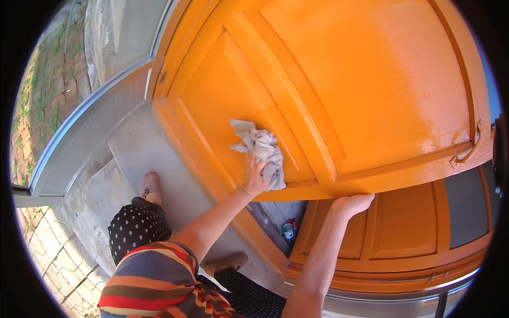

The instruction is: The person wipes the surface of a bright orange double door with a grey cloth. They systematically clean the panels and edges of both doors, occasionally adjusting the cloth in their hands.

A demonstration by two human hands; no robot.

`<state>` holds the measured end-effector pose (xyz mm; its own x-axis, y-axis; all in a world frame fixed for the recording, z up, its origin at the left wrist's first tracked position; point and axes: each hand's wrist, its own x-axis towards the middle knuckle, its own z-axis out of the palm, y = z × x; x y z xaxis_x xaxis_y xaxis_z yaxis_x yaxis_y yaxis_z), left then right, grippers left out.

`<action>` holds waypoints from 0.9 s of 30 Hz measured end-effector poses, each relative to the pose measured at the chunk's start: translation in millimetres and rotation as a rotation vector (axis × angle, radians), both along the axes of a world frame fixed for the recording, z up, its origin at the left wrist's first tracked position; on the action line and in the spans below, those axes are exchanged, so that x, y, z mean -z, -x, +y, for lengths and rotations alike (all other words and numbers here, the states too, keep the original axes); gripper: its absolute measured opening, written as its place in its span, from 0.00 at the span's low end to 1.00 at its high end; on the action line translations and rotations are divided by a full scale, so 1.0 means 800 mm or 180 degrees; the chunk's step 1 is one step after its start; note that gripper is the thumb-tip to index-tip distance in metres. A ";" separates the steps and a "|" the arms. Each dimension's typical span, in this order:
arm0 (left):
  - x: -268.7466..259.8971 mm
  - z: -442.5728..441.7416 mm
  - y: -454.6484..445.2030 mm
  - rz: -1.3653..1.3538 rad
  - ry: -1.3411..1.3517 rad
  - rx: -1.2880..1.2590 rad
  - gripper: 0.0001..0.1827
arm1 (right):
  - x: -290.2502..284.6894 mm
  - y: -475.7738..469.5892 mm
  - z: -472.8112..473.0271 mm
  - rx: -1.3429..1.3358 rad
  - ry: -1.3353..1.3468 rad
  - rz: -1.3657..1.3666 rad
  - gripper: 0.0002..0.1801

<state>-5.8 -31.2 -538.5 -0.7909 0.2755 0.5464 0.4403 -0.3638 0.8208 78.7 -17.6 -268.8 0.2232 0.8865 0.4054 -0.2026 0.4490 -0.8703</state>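
Note:
My left hand [255,177] holds a crumpled greyish-white cloth [267,148] against the lower panel of an orange painted wooden door [381,83]. Part of the cloth sticks up past my fingers. My right hand [352,204] grips the free edge of the same door, its fingertips hidden behind the edge. The door stands ajar. A curved handle [468,153], painted over in orange, is fixed near that edge, farther along than my right hand.
Below lies an orange wooden threshold [260,242] beside a grey concrete step [167,143]. A second orange door leaf [401,230] stands at right. Through the gap shows a small can [288,231]. A metal-framed panel [99,107] edges the left, with brick paving [51,75] beyond.

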 end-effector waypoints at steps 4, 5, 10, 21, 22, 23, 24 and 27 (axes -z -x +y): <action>0.082 -0.003 -0.015 -0.1749 0.0228 -0.0407 0.31 | 0.004 0.002 0.002 0.0122 -0.0131 -0.0013 0.22; 0.093 -0.005 -0.015 -0.2101 0.0217 -0.0476 0.32 | 0.005 0.002 0.002 0.0130 -0.0104 0.0015 0.22; 0.095 -0.023 -0.018 -0.3423 -0.0079 -0.0057 0.34 | 0.009 -0.003 0.010 0.0069 -0.0110 0.0153 0.20; -0.128 -0.035 -0.075 0.0645 -0.0222 0.0653 0.30 | 0.008 -0.011 0.018 -0.0134 -0.0340 0.0245 0.20; -0.141 -0.032 -0.063 0.0811 -0.0284 0.0475 0.29 | 0.011 -0.010 0.018 -0.0162 -0.0334 0.0214 0.20; -0.147 -0.032 -0.053 0.0976 -0.0327 0.0302 0.28 | 0.011 -0.008 0.016 -0.0097 -0.0278 0.0200 0.21; -0.144 -0.035 -0.045 0.1067 -0.0307 0.0289 0.26 | 0.009 -0.007 0.013 -0.0023 -0.0212 0.0192 0.21; -0.063 -0.030 -0.051 0.0985 0.0028 0.0365 0.26 | 0.004 0.002 0.006 0.0218 -0.0099 0.0127 0.22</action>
<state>35.3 -54.8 -488.0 -0.5513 0.3588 0.7532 0.6259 -0.4190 0.6578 76.8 -12.9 -272.4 0.2994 0.8557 0.4221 -0.2048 0.4897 -0.8475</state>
